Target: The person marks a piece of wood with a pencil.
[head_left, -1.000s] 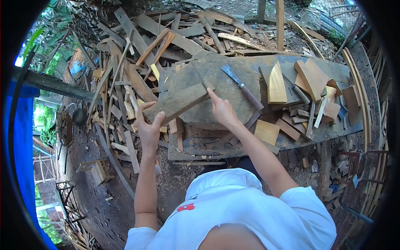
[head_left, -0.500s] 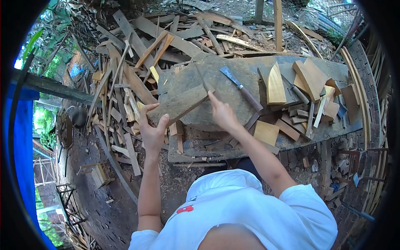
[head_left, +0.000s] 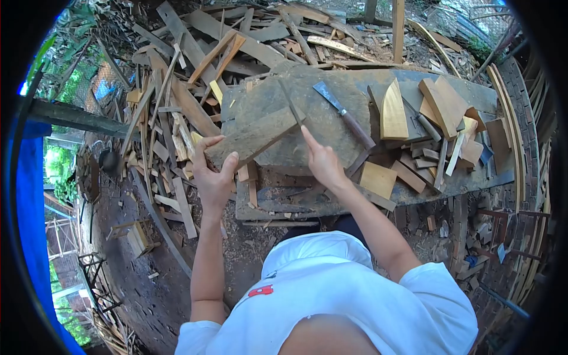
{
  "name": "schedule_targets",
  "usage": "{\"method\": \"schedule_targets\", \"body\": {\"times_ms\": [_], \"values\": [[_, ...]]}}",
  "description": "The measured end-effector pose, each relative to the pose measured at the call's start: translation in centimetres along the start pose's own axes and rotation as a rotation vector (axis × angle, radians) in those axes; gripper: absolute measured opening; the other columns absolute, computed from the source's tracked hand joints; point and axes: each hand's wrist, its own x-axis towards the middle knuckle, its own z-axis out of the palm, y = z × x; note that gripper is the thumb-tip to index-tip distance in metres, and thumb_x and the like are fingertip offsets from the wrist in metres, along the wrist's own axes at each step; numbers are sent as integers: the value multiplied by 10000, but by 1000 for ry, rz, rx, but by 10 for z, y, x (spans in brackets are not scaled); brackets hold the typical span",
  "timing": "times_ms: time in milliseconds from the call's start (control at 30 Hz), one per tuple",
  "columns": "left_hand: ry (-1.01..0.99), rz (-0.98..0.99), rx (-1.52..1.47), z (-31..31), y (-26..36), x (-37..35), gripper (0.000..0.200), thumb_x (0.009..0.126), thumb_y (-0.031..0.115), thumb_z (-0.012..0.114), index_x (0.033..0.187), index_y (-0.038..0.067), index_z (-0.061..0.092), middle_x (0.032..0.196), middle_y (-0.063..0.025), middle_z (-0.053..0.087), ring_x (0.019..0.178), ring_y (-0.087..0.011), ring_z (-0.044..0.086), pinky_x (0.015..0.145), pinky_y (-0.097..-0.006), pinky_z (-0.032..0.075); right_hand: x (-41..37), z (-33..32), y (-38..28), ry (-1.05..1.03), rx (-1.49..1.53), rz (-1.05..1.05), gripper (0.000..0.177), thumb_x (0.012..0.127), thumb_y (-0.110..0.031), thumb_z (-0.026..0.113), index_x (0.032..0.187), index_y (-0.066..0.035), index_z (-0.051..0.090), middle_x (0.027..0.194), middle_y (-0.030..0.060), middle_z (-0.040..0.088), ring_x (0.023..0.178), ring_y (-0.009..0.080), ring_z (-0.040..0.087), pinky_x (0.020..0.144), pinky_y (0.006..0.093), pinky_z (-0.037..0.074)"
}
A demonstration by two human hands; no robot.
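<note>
My left hand (head_left: 214,174) grips the near left end of a thick wooden board (head_left: 257,139), thumb on the near side and fingers over the end. The board slants up to the right over a large worn chopping block (head_left: 337,142). In my right hand (head_left: 325,163) is a knife (head_left: 290,102) with a long, narrow, dark blade, its handle mostly hidden by my fingers. The blade crosses the board's far right end and points away from me. Right of it on the block lies a broad-bladed chopping tool (head_left: 346,115) with a wooden handle.
Wood offcuts (head_left: 420,160), a pointed yellow piece (head_left: 393,112) and a square block (head_left: 378,180) sit on the workbench (head_left: 284,208) at right. A big scrap-wood pile (head_left: 236,56) rises behind and left. A small wooden stool (head_left: 139,238) stands on the floor at left.
The view has shifted slightly. My right hand has drawn a little back and right with the knife; the board has tipped slightly, showing more of its upper face. Both hands keep their holds.
</note>
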Motion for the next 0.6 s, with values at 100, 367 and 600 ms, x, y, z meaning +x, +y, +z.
{"method": "schedule_targets", "body": {"times_ms": [100, 367, 600], "values": [[-3, -57, -117, 3, 13, 2, 315, 801, 83, 667, 1095, 36, 566, 1015, -65, 586, 909, -149, 566, 840, -287, 458, 46, 4, 22, -5, -200, 33, 525, 916, -121, 493, 1427, -217, 421, 835, 279, 638, 790, 465, 636, 689, 554, 494], [44, -168, -130, -8, -15, -10, 325, 806, 112, 675, 1097, 27, 558, 1027, -89, 580, 958, -167, 551, 889, -300, 431, -109, -16, 61, -78, -41, -292, 362, 858, -129, 565, 1216, -94, 604, 1084, 175, 499, 1052, 353, 486, 886, 449, 413], [81, -222, -69, -9, -6, -18, 342, 797, 100, 680, 1105, 20, 554, 1035, -84, 565, 982, -179, 542, 917, -318, 418, -186, 0, 147, -805, 169, 309, 457, 1009, -309, 396, 1444, -172, 430, 1427, 171, 419, 1352, 317, 363, 1125, 374, 297]]}}
